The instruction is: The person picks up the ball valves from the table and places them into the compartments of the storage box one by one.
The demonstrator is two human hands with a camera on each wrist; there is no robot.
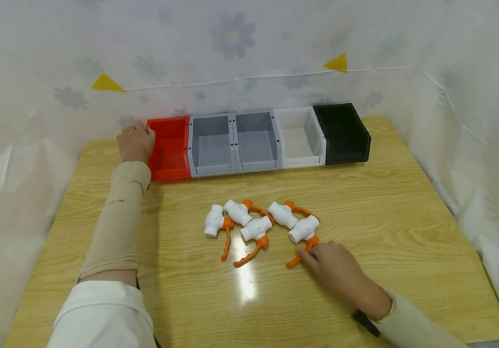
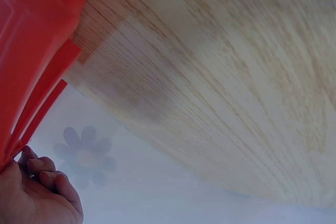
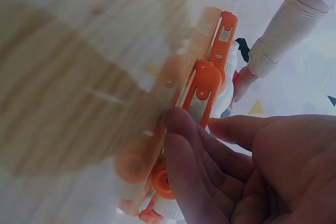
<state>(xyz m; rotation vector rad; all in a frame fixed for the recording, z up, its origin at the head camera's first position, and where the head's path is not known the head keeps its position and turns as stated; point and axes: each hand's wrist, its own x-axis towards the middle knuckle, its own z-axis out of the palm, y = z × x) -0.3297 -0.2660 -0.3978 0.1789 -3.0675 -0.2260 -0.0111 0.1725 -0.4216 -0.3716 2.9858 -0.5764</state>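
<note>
My left hand (image 1: 136, 141) grips the upper left edge of the red bin (image 1: 170, 151). In the left wrist view, its curled fingers (image 2: 50, 179) are at the bin's rim. My right hand (image 1: 338, 267) pinches the orange lever of the nearest right white ball valve (image 1: 304, 228), which lies on the table. The right wrist view shows the thumb and fingertips (image 3: 180, 120) on either side of that lever. Several other white ball valves (image 1: 255, 228) with orange levers lie to its left and behind it.
Right of the red bin, two grey bins (image 1: 213, 145), a white bin (image 1: 299, 140) and a black bin (image 1: 343, 134) stand in one row. They sit at the back of the wooden table (image 1: 214, 309), before a flowered curtain (image 1: 271, 43) with yellow triangles.
</note>
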